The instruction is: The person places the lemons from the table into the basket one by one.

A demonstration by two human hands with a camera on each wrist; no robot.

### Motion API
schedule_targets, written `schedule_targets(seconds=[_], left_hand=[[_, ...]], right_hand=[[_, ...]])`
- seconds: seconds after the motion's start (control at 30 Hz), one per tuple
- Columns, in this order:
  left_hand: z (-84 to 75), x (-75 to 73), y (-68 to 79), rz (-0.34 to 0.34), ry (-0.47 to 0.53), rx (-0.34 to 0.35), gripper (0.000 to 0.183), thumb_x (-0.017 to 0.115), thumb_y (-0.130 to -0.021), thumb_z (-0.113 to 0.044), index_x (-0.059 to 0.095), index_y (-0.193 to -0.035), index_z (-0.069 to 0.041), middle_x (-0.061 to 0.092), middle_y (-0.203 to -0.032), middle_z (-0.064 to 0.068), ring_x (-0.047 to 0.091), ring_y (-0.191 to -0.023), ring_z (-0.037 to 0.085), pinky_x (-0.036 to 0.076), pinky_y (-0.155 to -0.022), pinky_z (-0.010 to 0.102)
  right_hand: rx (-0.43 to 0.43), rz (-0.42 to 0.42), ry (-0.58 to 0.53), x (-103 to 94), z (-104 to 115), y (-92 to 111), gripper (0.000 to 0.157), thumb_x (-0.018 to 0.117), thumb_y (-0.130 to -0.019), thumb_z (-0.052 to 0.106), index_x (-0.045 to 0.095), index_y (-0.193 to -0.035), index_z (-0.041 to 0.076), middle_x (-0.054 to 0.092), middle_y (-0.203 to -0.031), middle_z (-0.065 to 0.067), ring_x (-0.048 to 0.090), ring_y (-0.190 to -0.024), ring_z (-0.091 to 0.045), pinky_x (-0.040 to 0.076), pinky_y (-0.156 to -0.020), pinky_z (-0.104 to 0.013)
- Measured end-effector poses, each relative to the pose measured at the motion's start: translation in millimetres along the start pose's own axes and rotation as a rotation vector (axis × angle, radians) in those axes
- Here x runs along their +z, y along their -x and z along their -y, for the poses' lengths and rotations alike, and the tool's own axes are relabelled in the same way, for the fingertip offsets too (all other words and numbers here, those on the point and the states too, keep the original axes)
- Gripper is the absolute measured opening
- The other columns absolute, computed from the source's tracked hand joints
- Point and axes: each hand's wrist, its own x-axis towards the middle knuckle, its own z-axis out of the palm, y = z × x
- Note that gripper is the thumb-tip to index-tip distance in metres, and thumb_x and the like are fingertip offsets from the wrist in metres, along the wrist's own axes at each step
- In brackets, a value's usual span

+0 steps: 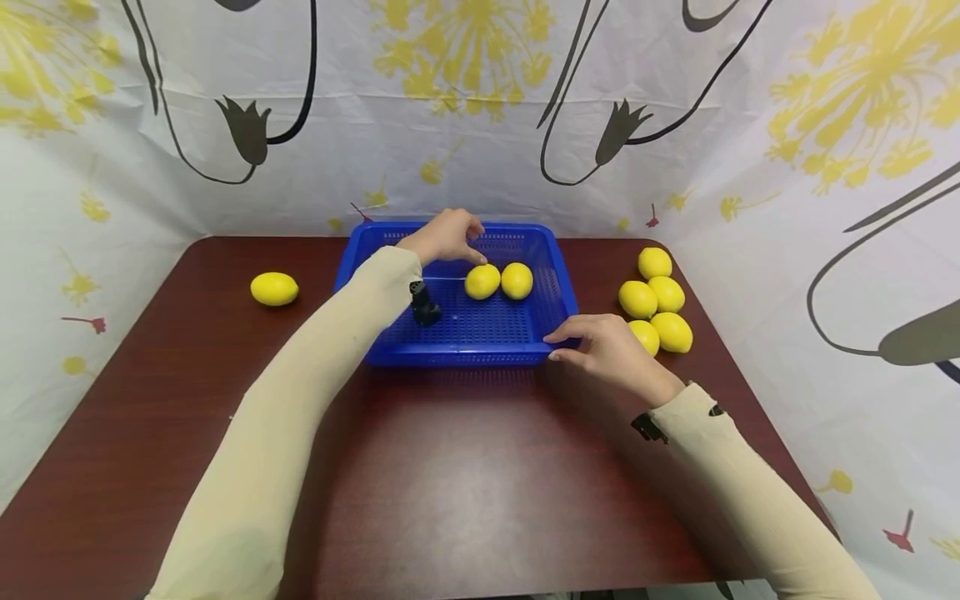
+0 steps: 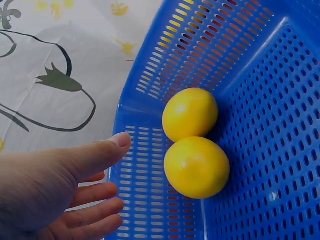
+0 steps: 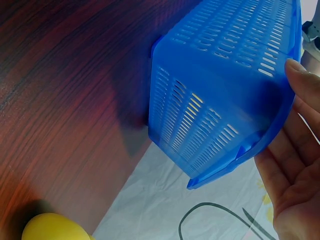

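Observation:
A blue plastic basket [image 1: 450, 354] with perforated walls sits toward the back of the table. Two lemons, one [image 1: 482, 282] beside the other [image 1: 517, 281], lie inside it, touching or nearly so. My left hand [image 1: 447, 235] is above the basket's far side, close to the lemons, with fingers loosely bent and nothing in them. In the left wrist view its thumb [image 2: 107, 150] is apart from the lemons. At the basket's near right corner my right hand [image 1: 607, 348] grips the rim. The right wrist view shows its thumb [image 3: 302, 82] on the outside and the fingers partly hidden behind the rim.
Several lemons [image 1: 670, 295] are grouped on the table to the right of the basket. One more lemon [image 1: 274, 288] lies alone on the left. Patterned white cloth [image 1: 480, 167] hangs around the dark wooden table [image 1: 450, 483] at the back and sides.

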Motion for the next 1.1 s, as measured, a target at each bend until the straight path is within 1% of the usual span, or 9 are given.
schedule_targets(seconds=[0.07, 0.2, 0.3, 0.43, 0.53, 0.7, 0.87, 0.97, 1.1], left_hand=[[1.5, 0.5, 2.6, 0.0, 0.003, -0.003, 0.064, 0.074, -0.089, -0.031, 0.051, -0.141, -0.003, 0.057, -0.141, 0.016, 0.054, -0.131, 0.029, 0.047, -0.11, 0.041], [6.2, -0.3, 8.9, 0.0, 0.008, -0.011, 0.063, 0.075, -0.089, -0.03, 0.052, -0.141, -0.003, 0.057, -0.141, 0.016, 0.054, -0.13, 0.029, 0.047, -0.11, 0.041], [11.9, -2.8, 13.5, 0.005, 0.011, -0.016, 0.064, 0.075, -0.089, -0.03, 0.051, -0.141, -0.002, 0.056, -0.142, 0.017, 0.054, -0.131, 0.03, 0.046, -0.111, 0.041], [21.1, -7.7, 20.7, -0.004, 0.022, -0.031, 0.065, 0.075, -0.089, -0.03, 0.051, -0.142, -0.002, 0.056, -0.143, 0.017, 0.054, -0.131, 0.03, 0.046, -0.111, 0.042], [29.4, -11.4, 26.5, -0.02, 0.025, -0.039, 0.065, 0.076, -0.088, -0.03, 0.051, -0.141, -0.002, 0.057, -0.142, 0.017, 0.055, -0.13, 0.03, 0.047, -0.11, 0.042], [44.4, -17.4, 37.1, -0.052, 0.034, -0.041, 0.065, 0.076, -0.087, -0.03, 0.052, -0.141, -0.002, 0.058, -0.14, 0.019, 0.057, -0.127, 0.032, 0.048, -0.109, 0.043], [56.8, -23.8, 49.8, -0.078, 0.099, -0.063, 0.064, 0.076, -0.088, -0.029, 0.052, -0.141, -0.002, 0.057, -0.14, 0.02, 0.058, -0.126, 0.034, 0.049, -0.107, 0.044], [63.0, -28.2, 56.8, -0.095, 0.141, -0.075, 0.063, 0.075, -0.088, -0.028, 0.052, -0.141, -0.002, 0.057, -0.14, 0.021, 0.058, -0.125, 0.035, 0.05, -0.105, 0.045], [71.5, -34.6, 65.7, -0.118, 0.166, -0.09, 0.063, 0.076, -0.088, -0.029, 0.052, -0.142, -0.006, 0.058, -0.141, 0.019, 0.06, -0.125, 0.034, 0.051, -0.103, 0.047]], right_hand=[[0.004, 0.004, -0.002, 0.1, 0.6, 0.0, 0.021, 0.08, -0.083, 0.022, 0.078, -0.103, 0.017, 0.076, -0.096, 0.003, 0.063, -0.072, -0.006, 0.059, -0.062, -0.033], [0.007, 0.007, -0.003, -0.4, 2.1, -0.3, 0.021, 0.08, -0.083, 0.023, 0.077, -0.103, 0.017, 0.076, -0.097, 0.003, 0.062, -0.07, -0.005, 0.057, -0.061, -0.026], [0.008, 0.006, -0.007, -0.6, 2.6, -0.1, 0.021, 0.08, -0.083, 0.022, 0.077, -0.103, 0.017, 0.076, -0.097, 0.003, 0.062, -0.069, -0.004, 0.056, -0.061, -0.025], [0.009, 0.006, -0.011, -0.5, 2.4, -0.6, 0.021, 0.08, -0.083, 0.022, 0.077, -0.103, 0.018, 0.076, -0.097, 0.003, 0.062, -0.069, -0.004, 0.058, -0.062, -0.031], [0.007, 0.006, -0.008, -0.8, 2.1, -0.9, 0.021, 0.08, -0.083, 0.022, 0.077, -0.103, 0.017, 0.077, -0.097, 0.002, 0.062, -0.069, -0.005, 0.059, -0.062, -0.033], [0.003, 0.003, 0.001, -1.5, 1.6, -0.9, 0.021, 0.08, -0.083, 0.022, 0.078, -0.103, 0.016, 0.076, -0.097, 0.003, 0.062, -0.069, -0.004, 0.058, -0.061, -0.03], [0.001, 0.001, 0.006, -1.5, 1.6, -1.4, 0.021, 0.08, -0.083, 0.023, 0.078, -0.103, 0.017, 0.076, -0.097, 0.004, 0.062, -0.07, -0.004, 0.056, -0.061, -0.024], [-0.001, -0.001, 0.0, -1.5, 2.0, -1.6, 0.021, 0.08, -0.083, 0.022, 0.078, -0.103, 0.016, 0.076, -0.097, 0.003, 0.063, -0.071, -0.005, 0.057, -0.061, -0.027], [0.001, -0.005, -0.002, -0.9, 2.7, -1.8, 0.021, 0.081, -0.082, 0.021, 0.078, -0.103, 0.016, 0.077, -0.096, 0.003, 0.063, -0.071, -0.005, 0.057, -0.061, -0.029]])
